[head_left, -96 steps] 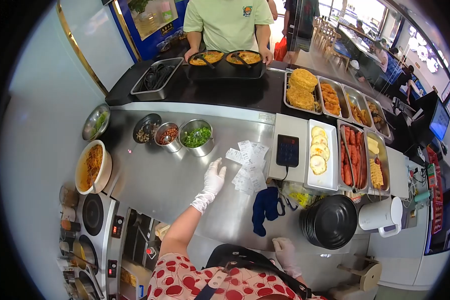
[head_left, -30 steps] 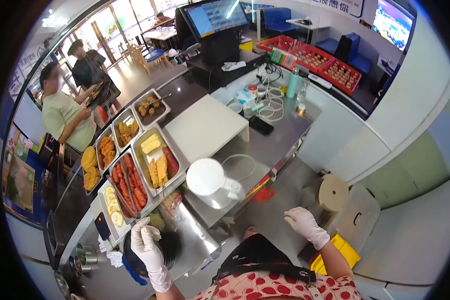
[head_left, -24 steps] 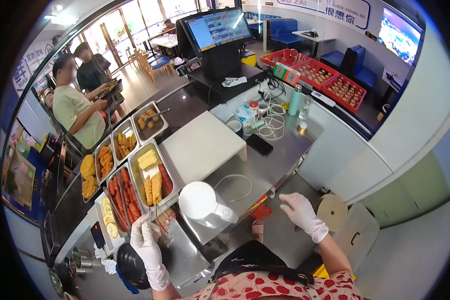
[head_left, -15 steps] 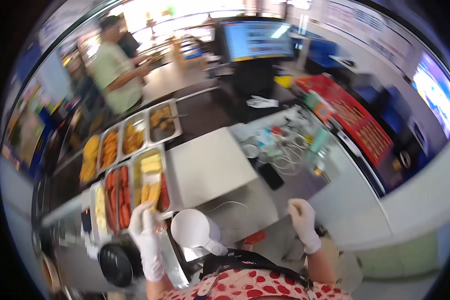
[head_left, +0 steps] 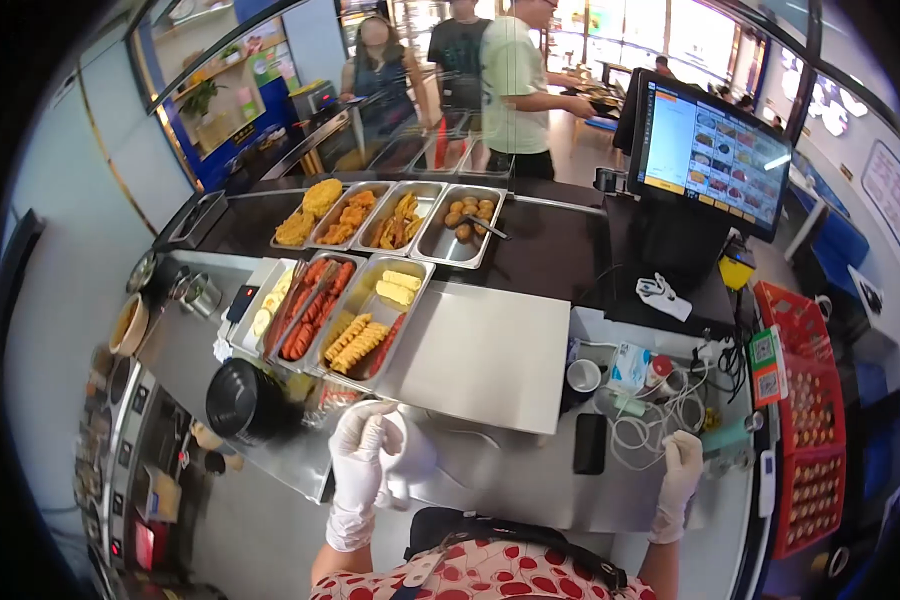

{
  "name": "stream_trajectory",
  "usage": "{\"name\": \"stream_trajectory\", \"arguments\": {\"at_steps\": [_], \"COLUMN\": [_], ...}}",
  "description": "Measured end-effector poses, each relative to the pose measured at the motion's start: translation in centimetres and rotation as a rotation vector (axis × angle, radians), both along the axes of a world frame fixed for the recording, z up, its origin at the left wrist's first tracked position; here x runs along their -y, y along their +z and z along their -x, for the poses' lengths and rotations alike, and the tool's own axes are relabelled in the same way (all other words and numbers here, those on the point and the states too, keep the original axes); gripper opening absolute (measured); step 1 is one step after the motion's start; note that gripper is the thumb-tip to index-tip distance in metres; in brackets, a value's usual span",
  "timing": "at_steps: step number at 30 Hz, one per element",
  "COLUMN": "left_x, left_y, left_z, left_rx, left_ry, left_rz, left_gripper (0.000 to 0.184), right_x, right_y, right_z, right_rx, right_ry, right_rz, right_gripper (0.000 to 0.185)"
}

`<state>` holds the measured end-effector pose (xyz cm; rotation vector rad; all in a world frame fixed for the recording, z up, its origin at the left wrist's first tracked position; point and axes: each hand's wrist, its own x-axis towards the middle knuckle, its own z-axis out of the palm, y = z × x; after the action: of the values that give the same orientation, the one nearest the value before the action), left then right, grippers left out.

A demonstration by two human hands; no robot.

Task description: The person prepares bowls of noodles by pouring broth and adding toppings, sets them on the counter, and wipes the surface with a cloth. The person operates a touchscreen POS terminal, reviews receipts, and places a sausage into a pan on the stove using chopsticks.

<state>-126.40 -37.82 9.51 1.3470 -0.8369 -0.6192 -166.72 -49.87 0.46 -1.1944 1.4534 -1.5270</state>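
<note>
My left hand [head_left: 360,455], in a white glove, is raised beside a white pitcher [head_left: 407,455], partly covering it. Its fingers are curled together in a closed pinch, with nothing visible in them. Off to the right, my right hand [head_left: 680,478], gloved too, is closed loosely above the steel counter, near white cables [head_left: 660,425] and a black phone [head_left: 589,444]; nothing shows in it. In front of the left hand stands a metal tray [head_left: 418,290] of spiral-cut yellow pieces [head_left: 355,343], beside a tray of sausages [head_left: 315,320] with tongs on it.
A white board [head_left: 490,350] lies right of the trays. Behind are trays of fried food [head_left: 397,222] and brown balls [head_left: 470,215] with a spoon. A black bowl [head_left: 242,400] stands left, an order screen [head_left: 710,150] and red crates [head_left: 810,450] right. Several people stand beyond the counter.
My view has swung left, so trays, screen and people sit farther right in the picture. Both hands stay raised and closed; the left one now overlaps the white pitcher.
</note>
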Motion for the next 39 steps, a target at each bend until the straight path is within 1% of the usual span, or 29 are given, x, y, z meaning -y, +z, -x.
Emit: {"name": "stream_trajectory", "arguments": {"at_steps": [1, 2, 3, 4, 6, 7, 8, 9, 12, 13, 14, 16, 17, 19, 21, 22, 24, 26, 27, 28, 30, 31, 33, 34, 36, 37, 39], "left_x": [0.4, 1.1, 1.9, 3.0, 5.9, 7.2, 8.6, 9.8, 13.1, 14.1, 15.1, 16.8, 17.7, 18.6, 19.6, 19.8, 20.0, 20.2, 20.2, 20.2, 20.2, 20.4, 20.1, 20.0, 19.8, 19.8, 19.8], "left_y": [-0.7, 0.7, 0.3, -0.5, -3.1, -4.3, -6.7, -7.7, -10.6, -12.0, -12.8, -14.3, -15.1, -16.7, -19.0, -18.5, -20.4, -19.9, -20.4, -20.5, -22.5, -22.3, -21.1, -21.1, -21.3, -20.7, -20.6], "left_z": [2.1, 5.3, 7.5, 9.1, 12.1, 13.3, 14.0, 14.7, 16.1, 16.2, 16.3, 16.3, 16.3, 15.9, 15.8, 16.5, 16.3, 16.9, 16.8, 16.6, 16.0, 16.1, 16.7, 16.6, 16.4, 16.6, 16.8], "left_rx": [0.036, -0.072, -0.149, -0.219, -0.161, -0.179, -0.145, -0.143, -0.159, -0.179, -0.167, -0.171, -0.185, -0.171, -0.124, -0.114, -0.068, 0.017, 0.009, 0.003, 0.021, 0.022, -0.031, -0.032, -0.064, -0.107, -0.105], "left_ry": [0.027, -0.023, -0.073, -0.124, -0.119, -0.129, -0.123, -0.098, -0.025, 0.011, 0.003, 0.076, 0.076, 0.082, 0.106, 0.143, 0.153, 0.143, 0.143, 0.122, 0.123, 0.108, 0.101, 0.093, 0.079, 0.076, 0.076], "left_rz": [-0.068, -0.070, -0.098, -0.120, -0.146, -0.163, -0.136, -0.146, -0.139, -0.120, -0.118, -0.107, -0.074, -0.091, -0.116, -0.118, -0.169, -0.179, -0.203, -0.191, -0.163, -0.166, -0.166, -0.166, -0.199, -0.216, -0.210], "left_gripper": [0.018, 0.019, 0.020, 0.021, 0.021, 0.023, 0.024, 0.024, 0.024, 0.023, 0.023, 0.023, 0.023, 0.023, 0.023, 0.023, 0.022, 0.022, 0.021, 0.021, 0.020, 0.020, 0.020, 0.020, 0.016, 0.017, 0.017], "right_x": [1.5, 3.0, 4.5, 5.3, 7.4, 8.0, 8.6, 8.9, 9.6, 9.8, 9.9, 10.1, 10.4, 10.8, 11.7, 12.2, 13.9, 15.1, 15.6, 16.6, 17.8, 18.4, 20.0, 21.3, 24.7, 26.3, 30.0], "right_y": [0.0, -0.2, -0.9, -0.3, -1.7, -1.7, -1.5, -1.4, -0.3, -0.3, -0.3, 0.0, 0.5, 0.7, 0.6, 0.8, 0.0, 0.8, 1.6, 1.3, 2.3, 2.9, 3.9, 4.5, 6.1, 7.8, 11.3], "right_z": [0.9, 1.9, 2.8, 2.8, 4.1, 4.5, 4.5, 4.5, 4.6, 4.6, 4.7, 4.9, 5.0, 5.2, 5.6, 5.9, 6.4, 6.3, 6.1, 6.2, 5.6, 5.5, 5.1, 5.0, 4.9, 4.9, 5.0], "right_rx": [-0.085, -0.169, -0.161, -0.059, 0.020, 0.027, 0.072, 0.117, 0.117, 0.128, 0.102, 0.081, 0.090, 0.096, 0.083, 0.107, -0.043, -0.055, 0.052, -0.045, 0.082, 0.080, -0.061, -0.064, -0.247, -0.352, -0.546], "right_ry": [0.088, 0.170, 0.222, 0.274, 0.333, 0.341, 0.364, 0.387, 0.476, 0.471, 0.470, 0.460, 0.454, 0.435, 0.360, 0.360, 0.279, 0.248, 0.256, 0.240, 0.243, 0.228, 0.202, 0.195, 0.174, 0.137, 0.058], "right_rz": [0.086, 0.173, 0.217, 0.220, 0.161, 0.153, 0.123, 0.092, 0.047, 0.051, 0.051, 0.057, 0.062, 0.058, 0.165, 0.136, 0.235, 0.294, 0.244, 0.321, 0.298, 0.296, 0.362, 0.361, 0.652, 0.726, 0.840], "right_gripper": [0.014, 0.014, 0.016, 0.014, 0.013, 0.013, 0.010, 0.009, 0.010, 0.010, 0.012, 0.016, 0.017, 0.019, 0.019, 0.019, 0.017, 0.012, 0.011, 0.013, 0.015, 0.015, 0.015, 0.015, 0.016, 0.018, 0.022]}}
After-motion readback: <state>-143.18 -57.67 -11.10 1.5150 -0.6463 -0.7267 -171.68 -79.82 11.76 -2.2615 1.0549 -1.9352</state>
